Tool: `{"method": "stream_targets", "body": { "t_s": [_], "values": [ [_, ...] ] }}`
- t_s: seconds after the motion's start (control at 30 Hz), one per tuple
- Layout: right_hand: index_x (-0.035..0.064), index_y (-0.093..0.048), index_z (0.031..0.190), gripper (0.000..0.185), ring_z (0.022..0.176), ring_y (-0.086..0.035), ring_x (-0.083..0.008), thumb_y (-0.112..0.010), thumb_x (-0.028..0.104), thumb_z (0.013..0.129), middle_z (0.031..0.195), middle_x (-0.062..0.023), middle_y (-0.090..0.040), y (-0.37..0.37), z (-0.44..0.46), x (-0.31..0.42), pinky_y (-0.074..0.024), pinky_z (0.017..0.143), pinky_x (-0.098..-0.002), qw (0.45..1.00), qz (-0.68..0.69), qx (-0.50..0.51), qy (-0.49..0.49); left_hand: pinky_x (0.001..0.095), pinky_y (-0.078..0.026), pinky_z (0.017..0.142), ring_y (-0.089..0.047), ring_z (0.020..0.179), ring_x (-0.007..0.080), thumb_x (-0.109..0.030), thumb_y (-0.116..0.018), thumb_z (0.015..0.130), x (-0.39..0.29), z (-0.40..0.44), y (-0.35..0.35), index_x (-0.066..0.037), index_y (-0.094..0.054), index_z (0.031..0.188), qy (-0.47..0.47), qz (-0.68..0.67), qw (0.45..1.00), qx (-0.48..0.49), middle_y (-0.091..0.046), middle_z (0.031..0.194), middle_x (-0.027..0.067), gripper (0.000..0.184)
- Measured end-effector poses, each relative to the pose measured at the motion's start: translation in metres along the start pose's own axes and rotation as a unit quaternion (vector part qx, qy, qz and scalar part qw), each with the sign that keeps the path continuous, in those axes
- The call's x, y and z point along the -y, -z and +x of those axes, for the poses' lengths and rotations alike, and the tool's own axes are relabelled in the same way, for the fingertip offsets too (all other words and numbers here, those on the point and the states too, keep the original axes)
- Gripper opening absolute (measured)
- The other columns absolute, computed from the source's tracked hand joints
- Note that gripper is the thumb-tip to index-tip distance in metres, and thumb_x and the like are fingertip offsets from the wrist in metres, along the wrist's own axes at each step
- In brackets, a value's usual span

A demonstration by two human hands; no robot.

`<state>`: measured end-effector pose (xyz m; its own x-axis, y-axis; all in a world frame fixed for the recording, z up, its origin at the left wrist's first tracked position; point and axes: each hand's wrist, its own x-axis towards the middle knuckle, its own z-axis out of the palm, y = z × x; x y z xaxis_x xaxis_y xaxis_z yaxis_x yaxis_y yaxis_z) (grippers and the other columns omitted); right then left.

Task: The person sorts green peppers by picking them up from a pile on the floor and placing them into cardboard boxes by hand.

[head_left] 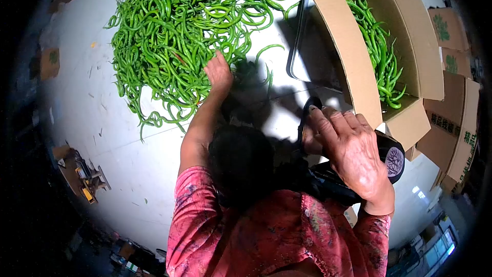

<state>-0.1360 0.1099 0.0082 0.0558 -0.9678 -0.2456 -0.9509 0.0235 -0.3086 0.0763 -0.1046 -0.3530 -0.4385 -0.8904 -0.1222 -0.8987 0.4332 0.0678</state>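
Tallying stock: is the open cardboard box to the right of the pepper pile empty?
No, green peppers lie inside the open cardboard box.

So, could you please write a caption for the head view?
The left hand at a heap of long, thin green peppers, beside an open brown cardboard box holding more.

Chinese print we can partly read on the large carton (439, 149) at the right.
On one panel we see a line of black characters (445, 124) opening with 精品; the rest is too blurred for us. Round the corner, green characters (470, 139) also show 精品, with more below that we cannot read surely. Two cartons (451, 30) above carry green plant-like marks (441, 27); a small carton (49, 63) at far left bears an unclear green mark (54, 57).
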Motion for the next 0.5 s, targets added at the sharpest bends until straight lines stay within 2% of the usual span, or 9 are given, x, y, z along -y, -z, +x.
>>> {"method": "stream_targets", "body": {
  "t_s": [0.03,0.13,0.17,0.27,0.3,0.33,0.43,0.5],
  "values": [
    [0.0000,-0.053,0.125,0.049,0.089,-0.058,-0.0292,-0.056,0.006,0.076,0.105,-0.0172,-0.059,0.000,0.000,0.000,-0.0467,0.079,-0.0399,1.000,0.004,0.002,-0.001,0.0485,-0.037,0.088,-0.053,0.102,0.0322,-0.009,-0.068,0.072,0.000,0.002,-0.007,0.000,-0.039,0.134,0.013,-0.004,1.000,-0.017,-0.058,0.104,0.0151,0.069],
    [0.0005,-0.053,0.125,0.048,0.090,-0.058,-0.0296,-0.055,0.006,0.077,0.105,-0.0175,-0.059,0.000,-0.001,-0.001,-0.0463,0.079,-0.0403,1.000,0.017,0.005,-0.004,0.0494,-0.038,0.089,-0.054,0.104,0.0323,-0.008,-0.067,0.072,0.005,0.004,0.005,-0.004,-0.043,0.130,0.036,-0.054,0.997,0.039,-0.060,0.104,0.0164,0.063],
    [0.0009,-0.053,0.125,0.048,0.090,-0.058,-0.0297,-0.055,0.006,0.077,0.106,-0.0176,-0.059,-0.001,-0.002,-0.002,-0.0462,0.079,-0.0403,1.000,0.022,0.003,-0.006,0.0509,-0.042,0.087,-0.058,0.100,0.0375,-0.008,-0.067,0.070,0.009,0.003,0.007,-0.005,-0.045,0.126,0.057,-0.100,0.993,0.025,-0.061,0.103,0.0212,0.060],
    [0.0018,-0.055,0.124,0.046,0.090,-0.058,-0.0300,-0.055,0.007,0.078,0.107,-0.0178,-0.059,-0.003,-0.006,-0.005,-0.0457,0.078,-0.0399,0.999,0.048,-0.017,-0.013,0.0499,-0.048,0.080,-0.062,0.087,0.0420,-0.009,-0.068,0.068,0.026,0.001,0.016,-0.003,-0.048,0.121,0.106,-0.211,0.972,-0.010,-0.064,0.095,0.0236,0.058],
    [0.0021,-0.055,0.124,0.046,0.090,-0.057,-0.0301,-0.055,0.007,0.078,0.107,-0.0179,-0.059,-0.003,-0.007,-0.005,-0.0455,0.078,-0.0397,0.998,0.059,-0.025,-0.016,0.0450,-0.052,0.074,-0.064,0.080,0.0416,-0.010,-0.069,0.066,0.031,-0.002,0.029,-0.001,-0.051,0.118,0.119,-0.280,0.952,-0.015,-0.065,0.088,0.0246,0.056],
    [0.0014,-0.056,0.123,0.045,0.090,-0.058,-0.0292,-0.057,0.008,0.078,0.107,-0.0169,-0.060,-0.003,-0.009,-0.006,-0.0458,0.078,-0.0387,0.998,0.052,-0.026,-0.015,0.0390,-0.053,0.072,-0.067,0.075,0.0339,-0.011,-0.070,0.067,0.032,-0.007,0.039,0.000,-0.053,0.118,0.137,-0.300,0.944,-0.027,-0.067,0.086,0.0216,0.055],
    [0.0003,-0.058,0.120,0.043,0.090,-0.061,-0.0268,-0.062,0.008,0.077,0.108,-0.0147,-0.061,-0.001,-0.010,-0.005,-0.0466,0.079,-0.0365,0.999,0.037,-0.031,-0.006,0.0325,-0.053,0.072,-0.065,0.073,0.0215,-0.010,-0.068,0.072,0.029,-0.014,0.067,-0.001,-0.052,0.122,0.099,-0.416,0.894,-0.134,-0.069,0.088,0.0145,0.053],
    [0.0007,-0.059,0.119,0.041,0.090,-0.061,-0.0258,-0.061,0.007,0.078,0.107,-0.0146,-0.062,-0.002,-0.011,-0.003,-0.0468,0.078,-0.0359,0.999,0.035,-0.035,-0.003,0.0323,-0.053,0.072,-0.065,0.073,0.0215,-0.011,-0.068,0.073,0.012,-0.011,0.100,-0.001,-0.051,0.122,0.082,-0.383,0.911,-0.127,-0.068,0.087,0.0144,0.053]
  ]
}}
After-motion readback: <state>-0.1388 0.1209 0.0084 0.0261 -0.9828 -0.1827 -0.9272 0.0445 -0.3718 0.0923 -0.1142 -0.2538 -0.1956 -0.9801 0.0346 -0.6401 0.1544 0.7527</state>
